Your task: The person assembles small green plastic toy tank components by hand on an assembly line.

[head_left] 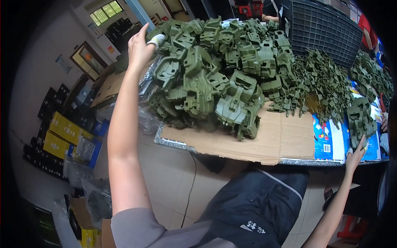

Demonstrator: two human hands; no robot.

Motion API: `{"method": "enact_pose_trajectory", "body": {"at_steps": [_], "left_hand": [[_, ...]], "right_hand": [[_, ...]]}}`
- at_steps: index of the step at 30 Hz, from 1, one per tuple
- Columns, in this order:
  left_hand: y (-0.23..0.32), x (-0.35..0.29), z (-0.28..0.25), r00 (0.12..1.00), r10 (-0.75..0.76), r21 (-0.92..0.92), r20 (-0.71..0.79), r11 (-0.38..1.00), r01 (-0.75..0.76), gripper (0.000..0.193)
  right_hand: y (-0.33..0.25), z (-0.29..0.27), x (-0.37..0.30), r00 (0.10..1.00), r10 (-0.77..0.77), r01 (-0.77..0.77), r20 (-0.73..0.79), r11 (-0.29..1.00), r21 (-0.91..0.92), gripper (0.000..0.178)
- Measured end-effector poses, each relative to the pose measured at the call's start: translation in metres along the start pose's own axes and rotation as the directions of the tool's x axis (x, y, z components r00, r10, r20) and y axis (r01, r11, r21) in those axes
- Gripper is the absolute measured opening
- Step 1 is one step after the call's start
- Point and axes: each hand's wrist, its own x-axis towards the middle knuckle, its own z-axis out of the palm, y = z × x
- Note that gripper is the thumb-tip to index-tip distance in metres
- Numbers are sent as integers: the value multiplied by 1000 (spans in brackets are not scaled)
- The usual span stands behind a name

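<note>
Right hand (357, 155) gripping a green plastic shell (360, 118) at the right end of the bench (177, 144), left hand (140, 48) beside the tall heap of green parts (198, 84), its grip impossible to tell

wall: pale wall (33, 78) down the left side, small papers (63, 63) fixed to it
window: barred window (106, 13) at upper left, glowing yellow-green
doorway: brown-framed doorway (87, 60) below the window, bright inside
floor: light square tiles (159, 180), a thin dark cable (190, 192) running across
desk: speckled grey edge (175, 144) along the near left
post: blue-grey post (139, 11) behind the desk
left side: yellow boxes (68, 127) stacked near the wall
</note>
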Motion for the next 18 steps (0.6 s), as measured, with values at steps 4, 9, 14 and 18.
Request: {"method": "enact_pose_trajectory", "body": {"at_steps": [4, 9, 14, 18], "left_hand": [[-77, 35, 72, 910, -375, -82, 175, 916, 393, 84], [-97, 40, 131, 876, -453, -387, 167, 787, 481, 85], [-33, 31, 69, 964, -1, -109, -266, 994, -29, 66], [7, 20, -2, 753, 520, 61, -402, 836, -545, 64]], "right_hand": [[-16, -22, -10, 999, 18, -25, 34, 980, 197, 87], [-54, -64, -74, 991, -32, 20, 130, 996, 91, 79], [-95, -97, -94, 959, 62, -109, 276, 982, 157, 68], [-165, -103, -64, 907, -203, 5, 370, 882, 472, 40]]}}
